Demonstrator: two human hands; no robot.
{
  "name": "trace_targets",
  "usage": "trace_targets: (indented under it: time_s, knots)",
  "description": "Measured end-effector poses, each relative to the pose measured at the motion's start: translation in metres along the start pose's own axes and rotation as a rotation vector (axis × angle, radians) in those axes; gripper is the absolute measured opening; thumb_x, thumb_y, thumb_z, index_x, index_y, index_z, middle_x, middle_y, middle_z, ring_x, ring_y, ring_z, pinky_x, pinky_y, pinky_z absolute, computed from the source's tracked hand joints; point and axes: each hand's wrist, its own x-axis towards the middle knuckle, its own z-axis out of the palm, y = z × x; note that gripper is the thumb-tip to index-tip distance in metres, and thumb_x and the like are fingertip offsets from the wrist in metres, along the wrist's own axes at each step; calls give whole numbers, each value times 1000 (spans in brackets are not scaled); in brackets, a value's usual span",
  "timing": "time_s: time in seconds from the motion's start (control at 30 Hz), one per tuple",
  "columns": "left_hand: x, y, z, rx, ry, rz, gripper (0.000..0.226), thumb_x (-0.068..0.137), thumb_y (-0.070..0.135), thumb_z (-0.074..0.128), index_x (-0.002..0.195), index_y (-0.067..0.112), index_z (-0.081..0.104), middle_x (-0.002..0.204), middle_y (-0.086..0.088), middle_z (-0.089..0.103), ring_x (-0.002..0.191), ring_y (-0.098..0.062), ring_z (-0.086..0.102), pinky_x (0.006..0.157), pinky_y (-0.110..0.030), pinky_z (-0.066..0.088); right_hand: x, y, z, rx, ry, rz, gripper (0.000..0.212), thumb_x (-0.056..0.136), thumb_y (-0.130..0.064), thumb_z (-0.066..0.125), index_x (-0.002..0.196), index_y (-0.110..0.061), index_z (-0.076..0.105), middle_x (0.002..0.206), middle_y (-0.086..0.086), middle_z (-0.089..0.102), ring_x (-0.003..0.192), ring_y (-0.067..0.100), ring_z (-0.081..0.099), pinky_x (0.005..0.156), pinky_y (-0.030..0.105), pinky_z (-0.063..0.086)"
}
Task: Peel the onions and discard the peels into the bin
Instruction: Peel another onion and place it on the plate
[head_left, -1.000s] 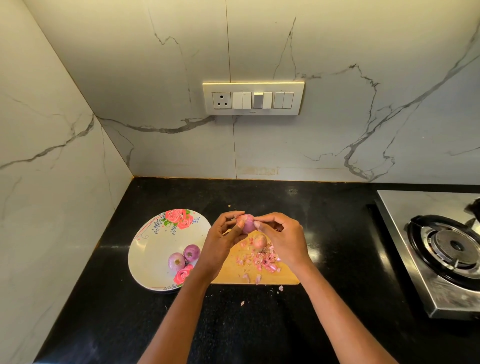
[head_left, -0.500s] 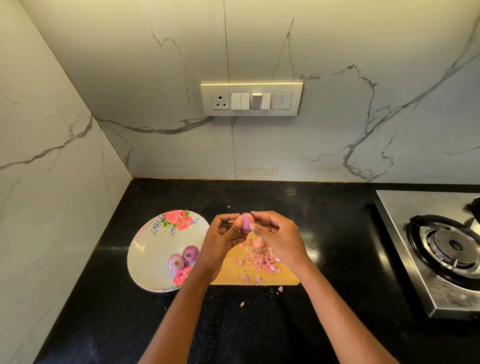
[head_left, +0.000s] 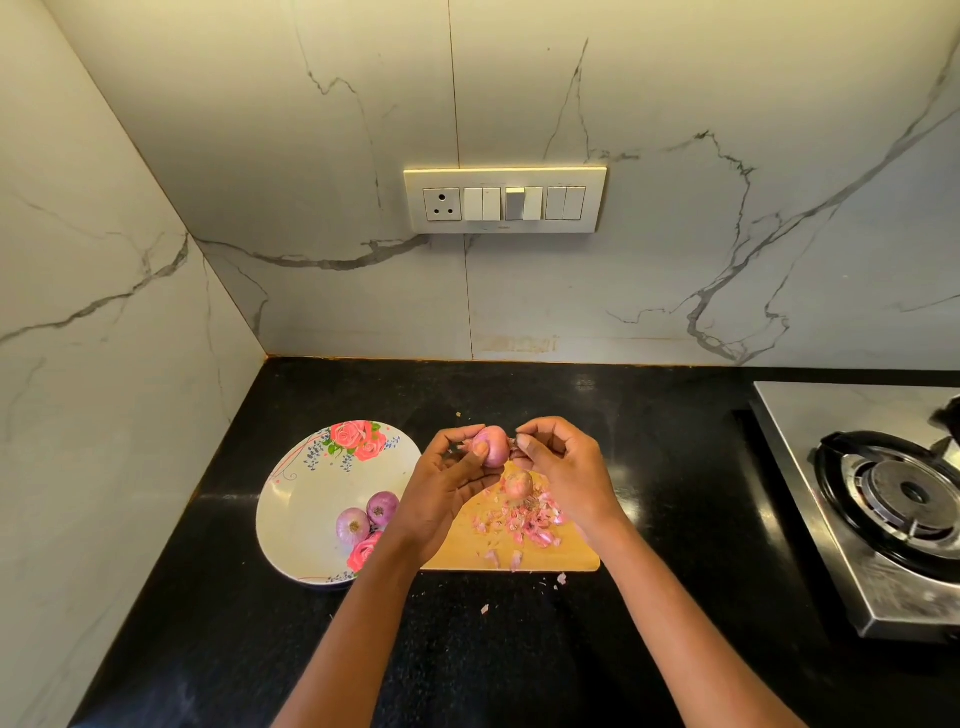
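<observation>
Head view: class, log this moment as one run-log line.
left hand: holds onion | right hand: pinches peel | peels: on chopping board | plate: two onions

Head camera looks steeply down at the counter, close.

Warm, yellowish indoor light, moderately bright, over a sharp wide-angle view.

Light falls from above: the marble wall is brightest at its top and greys toward the desk, whose glossy black top keeps only faint streaks of glare, one just left of the plate and one by the cutting board. The switch panel has a lit upper edge. The steel stove mirrors the wall in a pale sheen. Shadows are soft and short. Focus holds across the middle; wall seams and the corner edge splay outward toward the borders, and the forearms at the bottom look stretched.
</observation>
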Motion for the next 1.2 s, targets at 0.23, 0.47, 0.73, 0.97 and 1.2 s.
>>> trace_targets:
  time_s: [0.23,0.47,0.73,0.97,1.2]
  knots:
    - [0,3,4,-72,19,-5,42,88,22,68,128,17,55,127,-12,65,109,-31,71,89,-32,59,1,2,5,72,86,28,14,99,-6,62,109,-11,70,111,8,69,98,17,74,84,33,62]
    - [5,2,-2,-84,59,-7,32,102,18,57,133,14,55,129,-10,64,113,-30,69,92,-33,58,2,4,-3,-301,6,-95,25,101,-37,59,119,-23,71,118,-10,67,103,-11,64,85,11,52]
    - [2,0,2,84,69,96,37,91,28,65,126,16,59,120,-8,71,108,-25,71,87,-29,59,-2,-3,6,-307,-55,-171,28,92,-21,76,119,-20,72,111,-13,73,101,-3,69,85,13,54]
    - [1,-2,-1,94,58,101,41,88,30,67,125,14,60,123,-9,70,109,-24,71,89,-32,59,-1,-3,-1,-338,-87,-184,26,91,-17,75,116,-22,75,106,-15,74,97,-2,69,85,15,55]
    - [1,-3,-1,73,57,89,42,89,30,64,128,14,59,125,-7,69,110,-24,71,90,-32,59,-2,-1,-8,-337,-82,-171,23,96,-8,67,112,-22,76,106,-11,75,98,3,72,88,25,59]
